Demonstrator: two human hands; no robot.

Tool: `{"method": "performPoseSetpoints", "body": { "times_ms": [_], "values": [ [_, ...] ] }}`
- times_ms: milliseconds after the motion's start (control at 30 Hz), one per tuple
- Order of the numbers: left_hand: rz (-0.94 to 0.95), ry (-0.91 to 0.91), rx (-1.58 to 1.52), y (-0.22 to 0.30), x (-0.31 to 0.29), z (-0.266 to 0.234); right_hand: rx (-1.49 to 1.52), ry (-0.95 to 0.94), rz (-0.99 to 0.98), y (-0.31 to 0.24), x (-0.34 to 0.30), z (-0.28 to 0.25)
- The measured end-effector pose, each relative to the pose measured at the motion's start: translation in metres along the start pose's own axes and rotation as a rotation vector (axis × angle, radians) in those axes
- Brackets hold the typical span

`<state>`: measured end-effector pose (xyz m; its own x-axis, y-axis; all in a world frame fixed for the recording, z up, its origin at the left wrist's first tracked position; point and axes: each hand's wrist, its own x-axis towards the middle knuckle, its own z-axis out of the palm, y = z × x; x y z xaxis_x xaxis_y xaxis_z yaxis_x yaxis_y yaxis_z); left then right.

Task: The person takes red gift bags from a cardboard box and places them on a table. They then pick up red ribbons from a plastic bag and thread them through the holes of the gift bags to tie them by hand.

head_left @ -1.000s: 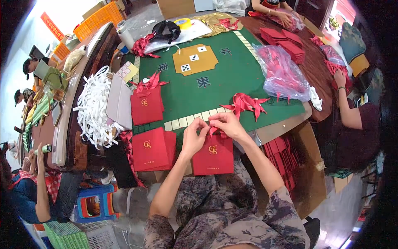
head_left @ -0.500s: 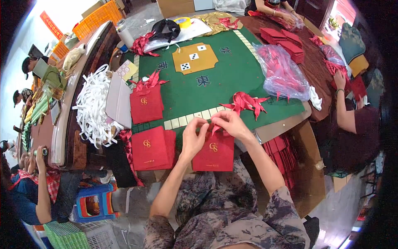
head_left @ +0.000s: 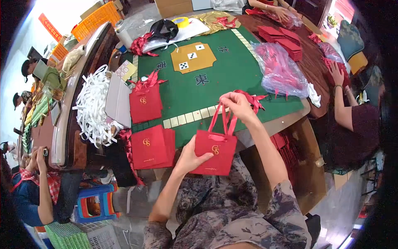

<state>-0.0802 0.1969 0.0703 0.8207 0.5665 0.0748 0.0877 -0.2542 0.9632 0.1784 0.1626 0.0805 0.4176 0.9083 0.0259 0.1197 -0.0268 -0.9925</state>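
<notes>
A small red paper gift bag (head_left: pixel 215 159) with gold lettering stands upright at the table's near edge. Its red ribbon handles (head_left: pixel 224 122) are pulled up taut, with my right hand (head_left: pixel 238 107) pinching them at the top. My left hand (head_left: pixel 191 157) grips the bag's left side, thumb across the front and fingers behind it. Just beyond my right hand lies a bunch of red ribbons (head_left: pixel 253 99), partly hidden by it. To the left are a stack of flat red bags (head_left: pixel 148 147) and another red bag pile with ribbons on top (head_left: pixel 145 103).
A box of white ribbon loops (head_left: pixel 96 108) stands at the left. A plastic bag of red ribbons (head_left: pixel 278 68) lies at the right of the green mat (head_left: pixel 166 89). Beside my right arm, a cardboard box (head_left: pixel 304 166) holds red bags. Co-workers sit at the right and left.
My right hand has drawn the ribbon handles up from the bag. My left hand has dropped from the ribbon to the bag's side. The bag has shifted slightly right.
</notes>
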Motion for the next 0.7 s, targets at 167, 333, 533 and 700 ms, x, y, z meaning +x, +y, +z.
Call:
{"method": "performPoseSetpoints", "body": {
  "times_ms": [167, 333, 533, 700],
  "values": [
    [-0.011, 0.016, -0.136, -0.003, -0.006, -0.001, 0.013, 0.013, -0.023, -0.002, 0.004, 0.001],
    [0.013, 0.101, 0.109, -0.001, -0.013, -0.027, -0.076, 0.095, -0.131, 0.02, 0.008, 0.01],
    [-0.101, 0.25, 0.569, 0.067, -0.008, -0.059, -0.344, 0.154, -0.204, 0.009, -0.037, 0.008],
    [0.022, 0.262, 1.088, 0.078, -0.001, -0.022, -0.625, -0.057, -0.294, 0.011, -0.08, 0.001]
  ]
}}
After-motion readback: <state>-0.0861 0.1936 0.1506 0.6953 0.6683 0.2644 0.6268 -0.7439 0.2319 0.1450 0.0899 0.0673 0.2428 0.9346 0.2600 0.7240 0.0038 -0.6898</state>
